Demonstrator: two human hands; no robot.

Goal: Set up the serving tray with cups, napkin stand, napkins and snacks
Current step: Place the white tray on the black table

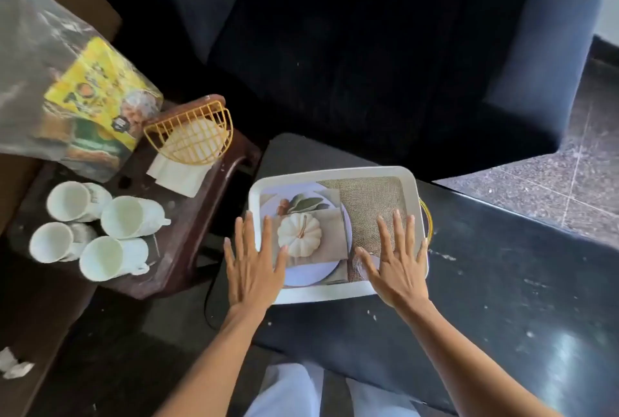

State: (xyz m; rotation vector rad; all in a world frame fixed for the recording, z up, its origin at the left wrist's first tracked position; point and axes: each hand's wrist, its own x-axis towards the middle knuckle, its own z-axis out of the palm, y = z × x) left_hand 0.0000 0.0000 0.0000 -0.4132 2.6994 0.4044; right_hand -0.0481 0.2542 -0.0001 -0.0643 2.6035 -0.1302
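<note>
A white serving tray [335, 173] with a printed pumpkin picture on its floor lies on a dark table. My left hand [253, 264] hovers flat over the tray's near left corner, fingers spread, holding nothing. My right hand [397, 264] is spread the same way over the near right part. Several white cups [129, 217] lie on their sides on a brown stool to the left. A yellow wire napkin stand [191, 135] lies tipped over white napkins [177, 174] there. A clear bag with a yellow snack packet [97, 98] rests behind the cups.
The brown stool [201, 215] stands close against the dark table's [502, 282] left end. A dark sofa [368, 48] fills the back. Speckled floor [569, 189] shows at the right. My legs in light trousers are at the bottom edge.
</note>
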